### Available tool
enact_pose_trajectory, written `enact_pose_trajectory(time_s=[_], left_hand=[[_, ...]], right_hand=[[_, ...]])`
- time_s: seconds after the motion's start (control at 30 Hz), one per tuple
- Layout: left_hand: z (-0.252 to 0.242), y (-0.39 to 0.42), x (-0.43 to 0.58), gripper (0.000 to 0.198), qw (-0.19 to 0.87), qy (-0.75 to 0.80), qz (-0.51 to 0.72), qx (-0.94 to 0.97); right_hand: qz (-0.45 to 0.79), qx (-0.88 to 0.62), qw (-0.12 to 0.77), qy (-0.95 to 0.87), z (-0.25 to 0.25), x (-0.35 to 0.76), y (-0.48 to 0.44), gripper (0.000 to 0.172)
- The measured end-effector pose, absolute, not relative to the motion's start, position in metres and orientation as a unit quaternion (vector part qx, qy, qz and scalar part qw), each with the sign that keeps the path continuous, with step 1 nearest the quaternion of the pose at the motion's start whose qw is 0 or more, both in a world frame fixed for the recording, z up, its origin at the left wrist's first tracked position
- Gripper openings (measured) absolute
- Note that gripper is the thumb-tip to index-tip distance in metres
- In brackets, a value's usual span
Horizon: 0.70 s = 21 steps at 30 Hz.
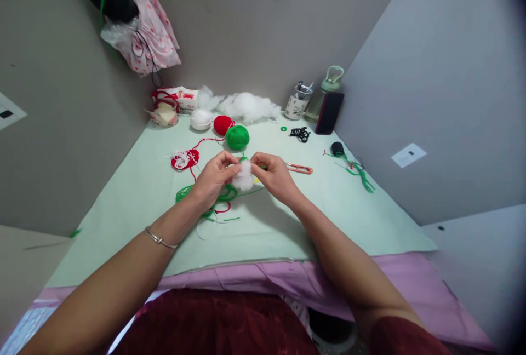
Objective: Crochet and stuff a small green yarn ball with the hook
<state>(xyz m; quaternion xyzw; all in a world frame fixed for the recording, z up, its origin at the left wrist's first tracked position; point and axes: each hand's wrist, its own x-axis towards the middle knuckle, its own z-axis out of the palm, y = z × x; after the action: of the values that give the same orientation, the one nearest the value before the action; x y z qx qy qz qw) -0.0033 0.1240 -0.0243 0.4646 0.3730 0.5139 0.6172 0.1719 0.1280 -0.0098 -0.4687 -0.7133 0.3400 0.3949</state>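
A tuft of white fibre stuffing (244,178) hangs between my two hands above the table, with a small green yarn piece (244,159) at its top. My left hand (216,178) pinches the tuft's left side between thumb and fingers. From the other side, my right hand (273,177) is closed on it, fingertips close to the green piece. Loose green yarn (227,193) lies beneath my left hand and wrist. Just behind my hands sits a green yarn ball (238,137). An orange-handled tool (301,169) lies right of my right hand, partly covered by it.
Along the back are a white yarn ball (200,120), a red yarn ball (223,125), a stuffing pile (250,106), a pen cup (298,103), a bottle (331,82) and a phone (330,113). A red-and-white yarn piece (184,159) lies left; black yarn (337,149) lies right.
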Motion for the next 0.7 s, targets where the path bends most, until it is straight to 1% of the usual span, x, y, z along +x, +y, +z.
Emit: enact_pose_trajectory(time_s=[0.17,0.27,0.37,0.57,0.7], left_hand=[[-0.028,0.128,-0.005,0.035,0.575,0.383,0.533,0.489],[-0.031,0.129,-0.003,0.032,0.533,0.387,0.562,0.5],[-0.033,0.128,0.0,0.029,0.51,0.388,0.579,0.503],[-0.033,0.12,0.002,0.027,0.541,0.371,0.56,0.506],[-0.029,0.118,0.002,0.037,0.583,0.359,0.534,0.496]], right_hand=[[0.331,-0.439,0.356,-0.756,-0.005,0.167,0.117,0.017],[0.344,-0.418,0.35,-0.764,-0.004,0.164,0.113,0.026],[0.345,-0.438,0.373,-0.741,-0.007,0.161,0.115,0.034],[0.334,-0.48,0.416,-0.696,-0.014,0.164,0.126,0.033],[0.333,-0.469,0.418,-0.703,-0.01,0.17,0.125,0.034]])
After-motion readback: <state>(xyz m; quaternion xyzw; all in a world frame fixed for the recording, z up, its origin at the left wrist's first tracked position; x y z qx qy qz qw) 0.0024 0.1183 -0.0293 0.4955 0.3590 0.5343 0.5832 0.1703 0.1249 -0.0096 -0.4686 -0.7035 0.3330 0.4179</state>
